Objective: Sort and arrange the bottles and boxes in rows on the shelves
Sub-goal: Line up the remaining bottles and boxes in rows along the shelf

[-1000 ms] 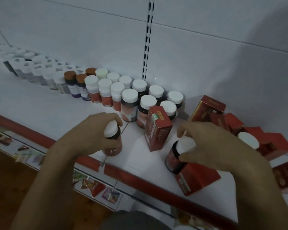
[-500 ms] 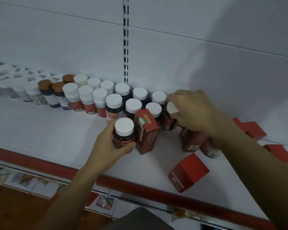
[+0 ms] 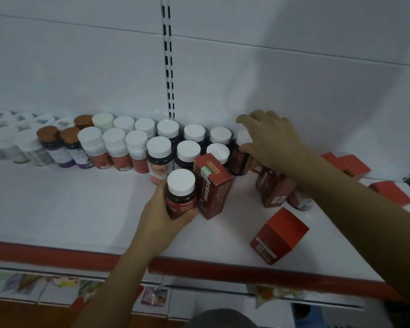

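Observation:
My left hand grips a dark bottle with a white cap, upright on the white shelf in front of the rows. Rows of white-capped bottles line the back wall. My right hand holds the cap of another dark bottle at the right end of the back rows. A red box stands upright between the two held bottles.
A red box lies tilted near the shelf's front edge. More red boxes and a lying bottle sit under my right forearm, others at far right. A red strip edges the shelf front.
A second ago both hands held bottles near the front edge. My left hand carried its bottle back beside the red box; my right hand carried its bottle to the right end of the back rows.

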`<state>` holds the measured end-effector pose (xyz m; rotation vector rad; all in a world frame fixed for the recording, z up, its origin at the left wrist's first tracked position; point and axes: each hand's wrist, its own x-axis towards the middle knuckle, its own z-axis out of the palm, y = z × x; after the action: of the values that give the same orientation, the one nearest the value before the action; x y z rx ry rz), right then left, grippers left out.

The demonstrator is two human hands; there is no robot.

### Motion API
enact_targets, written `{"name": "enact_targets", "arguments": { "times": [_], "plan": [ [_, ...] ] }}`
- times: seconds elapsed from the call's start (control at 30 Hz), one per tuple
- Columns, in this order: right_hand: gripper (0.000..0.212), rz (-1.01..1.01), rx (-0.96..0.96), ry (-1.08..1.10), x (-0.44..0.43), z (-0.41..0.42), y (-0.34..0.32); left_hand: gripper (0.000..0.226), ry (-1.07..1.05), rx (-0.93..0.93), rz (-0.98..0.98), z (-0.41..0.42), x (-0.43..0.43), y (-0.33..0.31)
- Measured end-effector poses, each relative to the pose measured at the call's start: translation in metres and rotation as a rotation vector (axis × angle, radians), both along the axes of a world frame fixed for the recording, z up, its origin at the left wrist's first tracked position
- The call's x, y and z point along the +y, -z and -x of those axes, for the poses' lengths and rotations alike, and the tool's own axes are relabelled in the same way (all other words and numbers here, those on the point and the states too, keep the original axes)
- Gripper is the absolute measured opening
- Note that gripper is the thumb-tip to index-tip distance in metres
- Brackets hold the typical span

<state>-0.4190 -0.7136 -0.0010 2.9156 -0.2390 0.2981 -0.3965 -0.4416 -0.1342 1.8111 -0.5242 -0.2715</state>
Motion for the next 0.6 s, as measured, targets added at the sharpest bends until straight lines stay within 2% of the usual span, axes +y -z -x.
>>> {"name": "enact_targets", "arguments": {
  "times": [0.1,0.17,0.27,0.4,0.5,0.6],
  "plan": [
    [0.037,-0.259,-0.229,-0.112,0.031,0.024,-0.015,0.082,0.01,-0.007,-0.005,-0.001,-0.001,0.002],
    [0.037,-0.393,-0.169,-0.155,0.063,0.04,-0.019,0.08,0.016,-0.012,-0.008,0.0,0.0,0.002],
    [0.043,-0.352,0.034,-0.148,0.096,0.049,-0.005,0.082,0.03,-0.01,-0.008,-0.003,0.002,0.001],
    [0.031,-0.41,0.05,-0.08,0.081,0.057,-0.004,0.08,0.094,-0.021,-0.067,-0.004,0.008,-0.002],
    [0.03,-0.275,0.018,-0.019,0.058,0.072,-0.016,0.082,0.196,-0.023,-0.129,-0.003,0.014,-0.006],
    [0.031,-0.171,-0.003,0.085,0.037,0.085,-0.018,0.081,0.175,-0.065,-0.14,-0.002,0.013,-0.01]
  ]
}}
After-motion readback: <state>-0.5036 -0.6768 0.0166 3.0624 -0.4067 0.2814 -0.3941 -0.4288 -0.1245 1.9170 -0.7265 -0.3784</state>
